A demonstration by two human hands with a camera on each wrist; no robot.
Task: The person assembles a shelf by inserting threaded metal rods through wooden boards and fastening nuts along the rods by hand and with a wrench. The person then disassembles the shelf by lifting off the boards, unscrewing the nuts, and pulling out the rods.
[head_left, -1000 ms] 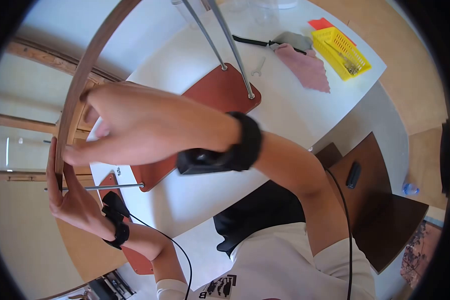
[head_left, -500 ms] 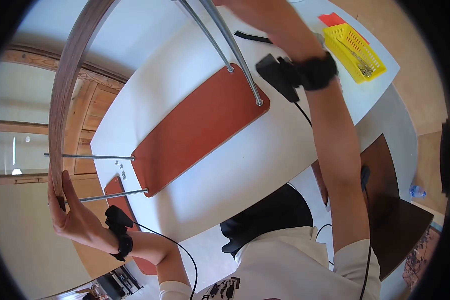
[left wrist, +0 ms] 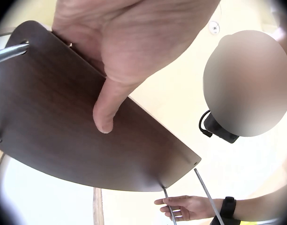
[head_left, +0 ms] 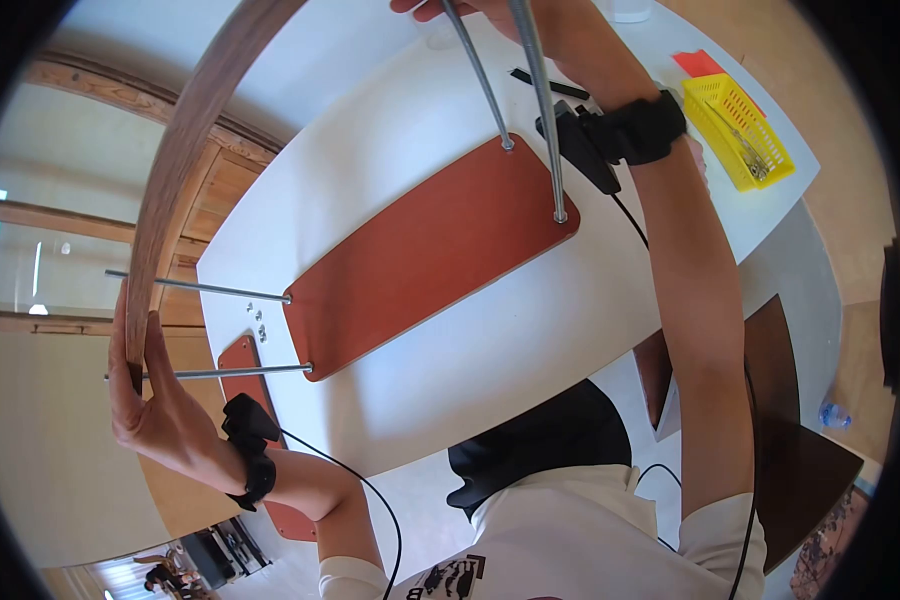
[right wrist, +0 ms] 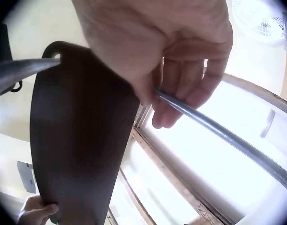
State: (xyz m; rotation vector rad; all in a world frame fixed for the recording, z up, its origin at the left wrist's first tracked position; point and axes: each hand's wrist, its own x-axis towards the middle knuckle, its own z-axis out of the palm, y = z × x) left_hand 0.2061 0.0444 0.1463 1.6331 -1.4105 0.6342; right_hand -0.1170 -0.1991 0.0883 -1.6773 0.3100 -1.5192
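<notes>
Steady the dark board (head_left: pixel 195 110), raised above the worktop (head_left: pixel 450 375), with left hand (head_left: pixel 175 430) fingers clamped over its edge; with right hand (right wrist: pixel 157 51) fingers pinched round a metal rod (right wrist: pixel 228 135), guide gently and straight, avoiding sideways strain on the red board (head_left: pixel 420 265) lying beyond.

Indoor rm, home or office type, can't tell which; set up for light assy. Head view: curved white worktop (head_left: pixel 610 320) at ctr, w/ bolted-rod board (head_left: pixel 420 250); small metal hw (head_left: pixel 260 318) at 9 o'clock; yellow basket (head_left: pixel 708 128) of metal bits at 2. Wood-framed panes (head_left: pixel 45 260) at 9, panelled woodwork (head_left: pixel 196 205) at 10. Dk brown seating (head_left: pixel 780 430) approx 4. R wrist view: round white grille (right wrist: pixel 260 18) at 2.
</notes>
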